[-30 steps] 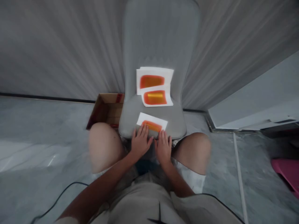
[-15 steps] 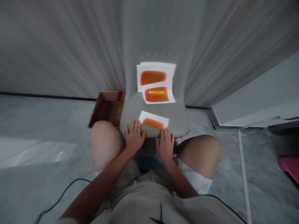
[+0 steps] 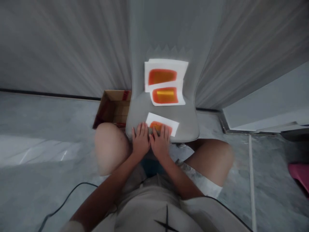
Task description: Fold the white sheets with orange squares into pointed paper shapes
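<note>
In my head view, my left hand (image 3: 140, 140) and right hand (image 3: 159, 143) lie open, side by side and touching, across the near edge of a white sheet (image 3: 162, 121) on the gray chair seat (image 3: 142, 111). Two orange-printed sheets (image 3: 166, 80) overlap just beyond it.

1. Chair (image 3: 185, 129): grey, padded, backrest rising in front of the curtain.
2. Upper sheet (image 3: 163, 62): white, orange patch, on the backrest.
3. Lower sheet (image 3: 166, 96): white, orange patch with yellow centre, overlapping the upper sheet's bottom edge.
4. Box (image 3: 113, 109): open cardboard, just left of the chair.
5. Curtain (image 3: 65, 48): grey, pleated, behind the chair.
6. Floor (image 3: 43, 116): grey, marbled.
7. Cable (image 3: 65, 201): black, on the floor, lower left.
8. Rod (image 3: 251, 174): white, along the floor, right of the chair.
9. Pink object (image 3: 299, 175): at the right edge, partly out of view.
</note>
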### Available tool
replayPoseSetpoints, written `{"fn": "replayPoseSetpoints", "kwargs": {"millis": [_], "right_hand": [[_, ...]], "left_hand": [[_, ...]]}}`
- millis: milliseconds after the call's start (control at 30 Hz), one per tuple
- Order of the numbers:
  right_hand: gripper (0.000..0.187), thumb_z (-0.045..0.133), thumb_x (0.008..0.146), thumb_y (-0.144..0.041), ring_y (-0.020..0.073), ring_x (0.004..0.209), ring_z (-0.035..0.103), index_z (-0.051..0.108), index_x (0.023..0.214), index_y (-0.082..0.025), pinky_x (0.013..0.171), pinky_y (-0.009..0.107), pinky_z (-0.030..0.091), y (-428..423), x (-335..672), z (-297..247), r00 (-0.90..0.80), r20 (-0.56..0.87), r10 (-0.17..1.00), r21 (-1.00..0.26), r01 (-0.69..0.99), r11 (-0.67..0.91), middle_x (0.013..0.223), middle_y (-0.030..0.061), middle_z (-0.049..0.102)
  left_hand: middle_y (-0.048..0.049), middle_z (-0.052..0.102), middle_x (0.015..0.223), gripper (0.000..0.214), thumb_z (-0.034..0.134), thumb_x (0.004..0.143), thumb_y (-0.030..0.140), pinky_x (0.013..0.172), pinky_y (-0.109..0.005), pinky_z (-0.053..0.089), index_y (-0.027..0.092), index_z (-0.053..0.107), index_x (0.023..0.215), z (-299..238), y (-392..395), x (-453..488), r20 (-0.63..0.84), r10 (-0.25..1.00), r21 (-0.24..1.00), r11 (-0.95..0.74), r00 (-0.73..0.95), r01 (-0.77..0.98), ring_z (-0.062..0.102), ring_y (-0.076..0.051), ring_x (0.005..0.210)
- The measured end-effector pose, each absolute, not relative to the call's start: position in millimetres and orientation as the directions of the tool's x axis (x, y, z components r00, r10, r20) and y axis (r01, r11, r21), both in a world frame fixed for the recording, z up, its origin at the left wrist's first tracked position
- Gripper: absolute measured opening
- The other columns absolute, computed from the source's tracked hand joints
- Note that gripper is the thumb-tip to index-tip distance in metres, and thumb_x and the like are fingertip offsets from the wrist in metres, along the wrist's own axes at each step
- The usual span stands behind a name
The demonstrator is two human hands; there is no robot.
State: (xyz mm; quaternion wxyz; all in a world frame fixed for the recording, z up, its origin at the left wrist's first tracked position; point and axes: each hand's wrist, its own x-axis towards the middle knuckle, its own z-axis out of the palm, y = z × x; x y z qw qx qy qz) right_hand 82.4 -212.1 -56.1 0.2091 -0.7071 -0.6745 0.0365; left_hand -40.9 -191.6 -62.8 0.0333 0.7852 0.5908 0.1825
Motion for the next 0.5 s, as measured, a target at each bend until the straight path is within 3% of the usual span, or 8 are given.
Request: {"fn": "replayPoseSetpoints", "kwargs": {"millis": [200,500], "right_hand": [[0.048,0.054,0.107,-0.040,0.0386,0.161,0.020,0.057,0.154,-0.029,0.124,0.063,0.029,-220,100,-59,0.075,0.253,0.965,-0.287,0.958,0.000,0.174,0.0165,0.027],[0.048,0.042,0.110,-0.037,0.0408,0.160,0.022,0.056,0.155,-0.030,0.122,0.069,0.031,-260,149,-80,0.195,0.309,0.931,-0.224,0.966,-0.128,0.174,0.0154,0.027]], "left_hand": [[-0.0204,0.037,0.168,0.067,0.044,0.104,0.038,0.132,-0.065,0.011,0.007,0.039,0.163,-61,-191,-36,0.274,0.939,0.312,-0.290,0.207,0.905,0.034,-0.037,0.158],[-0.0178,0.038,0.168,0.066,0.044,0.105,0.041,0.133,-0.063,0.007,0.010,0.039,0.164,-60,-193,-33,0.286,0.942,0.380,-0.279,0.174,0.882,0.034,-0.036,0.159]]}}
